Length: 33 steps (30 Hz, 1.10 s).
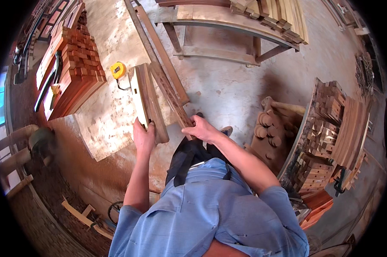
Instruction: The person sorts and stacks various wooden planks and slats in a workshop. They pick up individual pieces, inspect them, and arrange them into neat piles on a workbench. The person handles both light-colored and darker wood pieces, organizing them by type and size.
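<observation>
My left hand [144, 136] is closed round the near end of a pale wooden strip [139, 97] with small dark slots in its face. Right beside that strip lies a thicker brown wooden bar [153, 105]. With thumb and fingers, my right hand [200, 129] pinches the near end of a narrow reddish-brown wooden strip [168, 92], which runs along the worktable's right edge. Some of the fingertips of both hands are hidden. A yellow tape measure [117, 70] lies left of the pale strip, its dark strap beside it.
The worktable [112, 124] carries a tall stack of reddish wood pieces [80, 64] at left. A long board [161, 51] leans along its right side. Ahead stands a bench [202, 17] with stacked lumber [270, 15]. Another rack of cut pieces [320, 141] and several wooden discs [267, 128] are at right.
</observation>
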{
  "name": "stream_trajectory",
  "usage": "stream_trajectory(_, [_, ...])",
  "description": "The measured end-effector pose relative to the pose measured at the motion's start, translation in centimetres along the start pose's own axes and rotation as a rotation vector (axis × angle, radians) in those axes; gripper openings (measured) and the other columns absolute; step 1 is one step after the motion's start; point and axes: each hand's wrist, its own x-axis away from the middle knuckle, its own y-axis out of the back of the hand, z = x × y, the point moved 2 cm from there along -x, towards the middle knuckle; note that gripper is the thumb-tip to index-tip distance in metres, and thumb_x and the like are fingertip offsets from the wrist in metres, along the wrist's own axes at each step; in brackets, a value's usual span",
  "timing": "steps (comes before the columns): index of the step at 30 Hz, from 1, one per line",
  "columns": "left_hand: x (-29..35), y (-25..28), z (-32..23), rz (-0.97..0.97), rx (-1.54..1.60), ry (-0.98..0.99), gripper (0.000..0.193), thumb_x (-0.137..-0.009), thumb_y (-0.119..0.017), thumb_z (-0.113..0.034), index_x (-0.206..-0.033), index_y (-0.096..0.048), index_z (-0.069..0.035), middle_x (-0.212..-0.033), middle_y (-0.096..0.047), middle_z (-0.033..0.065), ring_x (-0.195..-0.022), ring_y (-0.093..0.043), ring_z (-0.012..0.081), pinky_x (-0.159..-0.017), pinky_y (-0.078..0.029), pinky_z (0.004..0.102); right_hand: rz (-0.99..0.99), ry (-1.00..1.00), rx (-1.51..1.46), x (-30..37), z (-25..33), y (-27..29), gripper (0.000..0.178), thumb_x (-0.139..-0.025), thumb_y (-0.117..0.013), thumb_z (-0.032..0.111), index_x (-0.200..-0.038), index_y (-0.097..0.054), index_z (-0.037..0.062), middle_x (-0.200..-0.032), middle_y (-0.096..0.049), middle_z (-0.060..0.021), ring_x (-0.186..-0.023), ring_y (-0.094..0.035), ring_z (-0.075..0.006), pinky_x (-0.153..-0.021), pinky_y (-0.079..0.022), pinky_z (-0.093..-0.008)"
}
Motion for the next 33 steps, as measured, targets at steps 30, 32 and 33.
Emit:
stream_trajectory(30, [0.3,-0.8,0.9,0.05,-0.159,-0.011,0.069,-0.088,-0.058,-0.04,-0.136,-0.036,0.005,-0.13,-0.05,0.0285,-0.115,-0.052,0.0436,-0.095,-0.042,0.0475,-1.313,0.503,0.955,31.3,0.5,19.6,0.054,-0.071,-0.078,0.021,-0.116,-0.055,0.0027,-0.092,-0.06,-0.0134,-0.08,-0.061,-0.0332,-0.065,-0.05,-0.0407])
stream_trajectory(32, [-0.1,-1.1,1.1,0.044,-0.217,0.026,0.073,-0.088,-0.057,-0.044,-0.138,-0.035,0.005,-0.129,-0.05,0.0295,-0.114,-0.053,0.0438,-0.095,-0.042,0.0481,-1.402,0.494,0.986,33.9,-1.0,20.8,0.053,-0.071,-0.078,0.02,-0.115,-0.054,0.0033,-0.089,-0.059,-0.0121,-0.077,-0.061,-0.0319,-0.064,-0.05,-0.0417])
stream_trajectory(33, [-0.4,-1.4,1.6,0.034,-0.208,0.039,0.074,-0.088,-0.057,-0.045,-0.137,-0.035,0.005,-0.128,-0.051,0.0303,-0.113,-0.054,0.0441,-0.095,-0.042,0.0484,-1.444,0.487,1.008,35.2,-1.6,21.2,0.052,-0.07,-0.078,0.019,-0.114,-0.054,0.0035,-0.087,-0.058,-0.0114,-0.076,-0.061,-0.0312,-0.063,-0.049,-0.0422])
